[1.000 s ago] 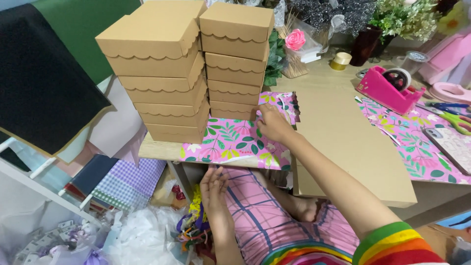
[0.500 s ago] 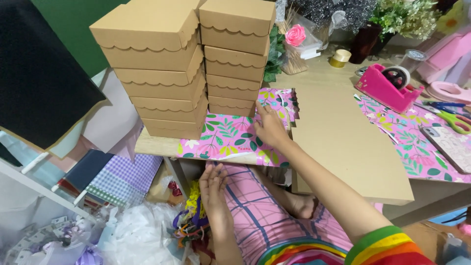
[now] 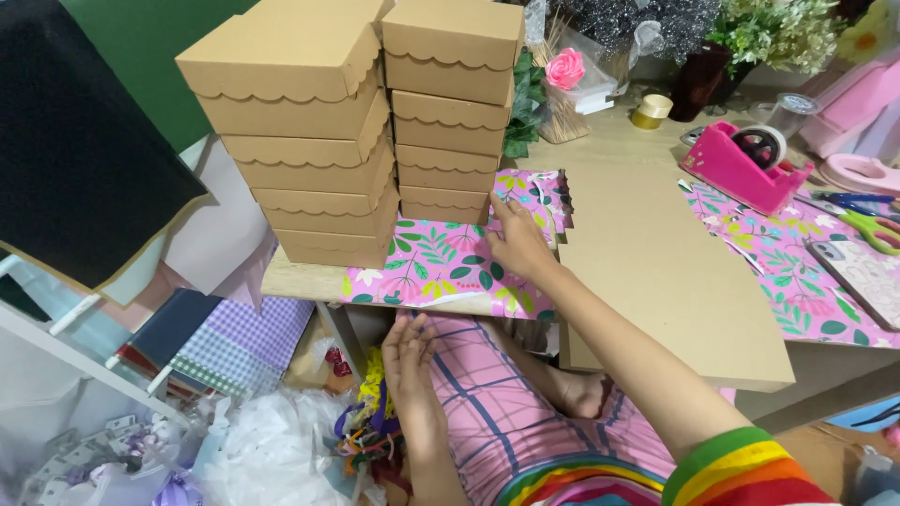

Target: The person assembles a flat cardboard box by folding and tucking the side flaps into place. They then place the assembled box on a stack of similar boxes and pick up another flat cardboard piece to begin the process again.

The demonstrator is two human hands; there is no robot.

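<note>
My right hand [image 3: 517, 242] rests flat on a pink floral wrapping sheet [image 3: 436, 272] at the table's front edge, next to two stacks of brown cardboard boxes with scalloped lids [image 3: 309, 141]. Its fingers are apart and hold nothing. My left hand [image 3: 410, 361] is below the table edge, fingers spread, above my pink checked lap and near a bundle of coloured ribbons [image 3: 370, 426]. It holds nothing that I can see.
A large brown cardboard sheet [image 3: 666, 272] lies right of my hand. A pink tape dispenser [image 3: 745, 169], scissors [image 3: 867, 220], more floral paper [image 3: 797, 272] and a tape roll [image 3: 652, 111] sit further right. Black board [image 3: 75, 141], checked fabric [image 3: 239, 342] and white plastic lie at left.
The view has shifted slightly; the box stacks sit higher in the frame. My right hand stays on the floral sheet, and my left hand stays under the table edge.
</note>
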